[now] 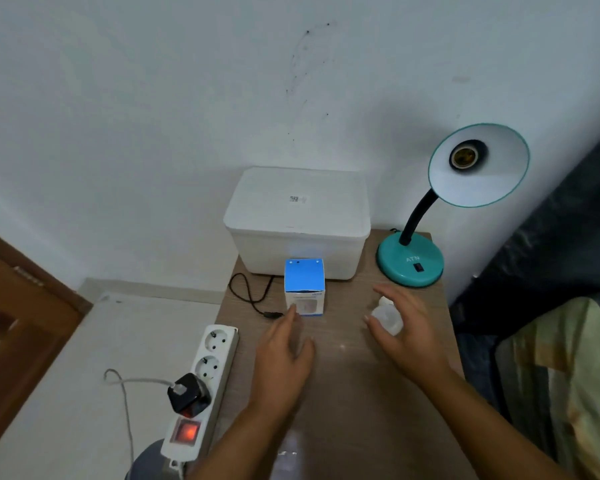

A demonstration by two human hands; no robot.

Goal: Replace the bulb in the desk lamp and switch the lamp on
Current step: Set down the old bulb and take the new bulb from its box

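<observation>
While the socket (pixel 462 156) in the lamp (pixel 478 166) sits bare and dark, I judge the old bulb is already out and the job now turns on the blue-and-white box (pixel 305 287) standing upright in the middle of the table (pixel 343 393). That box lies just ahead of my left hand (pixel 284 355), whose fingers are stretched straight and loose, the tips right at the box's lower left corner; I cannot tell whether they touch it. My right hand (pixel 404 330) is spread wide with fingers lightly bent, hovering beside a white bulb (pixel 388 315) that lies on its side on the tabletop, its rounded end toward me and its narrow end pointing away toward the lamp base (pixel 410 259); the fingers arch around it but I cannot say they grip it. So the left hand is nearer the box, the right nearer the loose bulb. The box looks like thin glossy card, squarish and light. The bulb is smooth, frosted and liable to roll. The lamp is teal enamelled metal with a black flexible neck and a small rocker switch (pixel 419 267) on the base. Behind stands a matte white plastic bin (pixel 297 220), and left of me a white power strip (pixel 201 386) with a glowing red switch.
</observation>
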